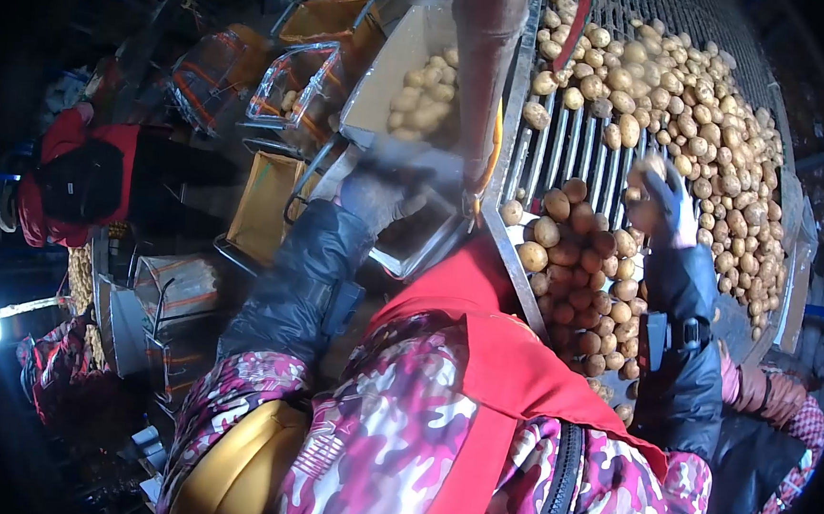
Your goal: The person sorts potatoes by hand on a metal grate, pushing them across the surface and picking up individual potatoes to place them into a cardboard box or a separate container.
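Many potatoes [715,154] lie on a slatted metal roller table [558,143]; a darker heap of potatoes [578,269] sits nearer my body. My right hand [667,196], in a dark glove, is at the right side of this heap, its fingers curled round a brown potato [642,216]. Off to the left, my left hand [383,198] is gloved and smeared by motion, so its fingers do not show clearly. It is over the near end of a pale bin [366,101] with potatoes in it, beside a smaller metal-edged tray [422,248].
A thick upright pipe [487,71] stands between the bin and the rollers. Several framed crates [268,204] are at the left. One person in a red jacket [45,179] stands farther left. At the lower right is another person's sleeve [780,397], close to my right arm.
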Demonstrator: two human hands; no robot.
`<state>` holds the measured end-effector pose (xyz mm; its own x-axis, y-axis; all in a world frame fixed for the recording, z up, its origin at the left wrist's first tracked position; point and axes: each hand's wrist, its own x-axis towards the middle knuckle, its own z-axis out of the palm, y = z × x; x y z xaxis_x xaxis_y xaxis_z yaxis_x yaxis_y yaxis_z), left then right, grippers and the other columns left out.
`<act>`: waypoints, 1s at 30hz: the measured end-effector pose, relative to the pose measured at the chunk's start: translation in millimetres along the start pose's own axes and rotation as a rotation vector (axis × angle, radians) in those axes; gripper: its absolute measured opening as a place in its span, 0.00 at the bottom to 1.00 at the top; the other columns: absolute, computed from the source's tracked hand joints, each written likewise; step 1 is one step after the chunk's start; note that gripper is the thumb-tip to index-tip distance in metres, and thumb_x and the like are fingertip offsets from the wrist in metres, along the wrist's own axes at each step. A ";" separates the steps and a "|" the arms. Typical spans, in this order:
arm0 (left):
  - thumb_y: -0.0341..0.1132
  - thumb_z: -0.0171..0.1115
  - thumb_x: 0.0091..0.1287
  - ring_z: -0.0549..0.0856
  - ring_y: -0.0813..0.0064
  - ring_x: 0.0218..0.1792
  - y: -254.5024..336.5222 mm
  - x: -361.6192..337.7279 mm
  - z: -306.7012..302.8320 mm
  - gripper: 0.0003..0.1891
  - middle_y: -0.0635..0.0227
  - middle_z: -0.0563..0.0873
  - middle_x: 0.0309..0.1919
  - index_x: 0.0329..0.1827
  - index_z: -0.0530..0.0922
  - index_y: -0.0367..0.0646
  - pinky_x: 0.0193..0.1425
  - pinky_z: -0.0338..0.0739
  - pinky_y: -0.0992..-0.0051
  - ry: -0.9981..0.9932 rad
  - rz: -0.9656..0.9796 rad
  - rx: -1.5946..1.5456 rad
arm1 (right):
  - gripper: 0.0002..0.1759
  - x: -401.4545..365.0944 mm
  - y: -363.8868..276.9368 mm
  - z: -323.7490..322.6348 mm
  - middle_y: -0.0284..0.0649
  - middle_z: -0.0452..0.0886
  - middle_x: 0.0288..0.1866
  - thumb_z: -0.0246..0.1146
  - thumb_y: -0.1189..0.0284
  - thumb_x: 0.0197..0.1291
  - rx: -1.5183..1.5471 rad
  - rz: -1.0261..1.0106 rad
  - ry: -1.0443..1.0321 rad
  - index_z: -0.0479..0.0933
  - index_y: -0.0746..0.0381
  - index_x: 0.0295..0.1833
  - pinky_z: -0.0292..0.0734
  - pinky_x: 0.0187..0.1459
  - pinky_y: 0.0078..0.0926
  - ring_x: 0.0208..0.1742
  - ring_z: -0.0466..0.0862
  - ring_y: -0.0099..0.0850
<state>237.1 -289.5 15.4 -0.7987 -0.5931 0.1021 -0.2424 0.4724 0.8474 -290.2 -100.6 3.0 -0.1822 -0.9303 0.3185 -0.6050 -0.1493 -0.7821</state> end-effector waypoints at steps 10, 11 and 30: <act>0.45 0.60 0.80 0.90 0.53 0.53 -33.7 -60.6 8.6 0.28 0.46 0.87 0.60 0.78 0.71 0.41 0.57 0.86 0.60 0.290 -0.676 0.112 | 0.27 4.9 -141.1 95.0 0.48 0.84 0.59 0.64 0.55 0.73 1.109 0.511 -0.054 0.77 0.62 0.68 0.87 0.58 0.44 0.58 0.86 0.42; 0.47 0.61 0.79 0.89 0.55 0.56 -3.2 -56.3 19.5 0.30 0.47 0.86 0.62 0.78 0.71 0.40 0.60 0.84 0.63 0.254 -0.683 0.352 | 0.27 -9.3 -148.9 93.2 0.50 0.83 0.60 0.64 0.54 0.74 1.548 0.764 0.017 0.76 0.62 0.67 0.88 0.58 0.45 0.61 0.86 0.44; 0.62 0.55 0.79 0.87 0.55 0.57 125.3 68.0 178.6 0.33 0.52 0.84 0.62 0.69 0.76 0.40 0.61 0.85 0.57 -0.167 -0.685 -1.437 | 0.30 -208.4 -153.5 76.9 0.36 0.85 0.58 0.56 0.51 0.82 0.834 0.872 0.388 0.74 0.63 0.74 0.81 0.53 0.30 0.53 0.86 0.26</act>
<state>54.0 -154.2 35.4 -0.8343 -0.3045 -0.4596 0.0545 -0.8751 0.4808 -99.8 90.4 15.5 -0.5728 -0.6877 -0.4460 0.4750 0.1650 -0.8644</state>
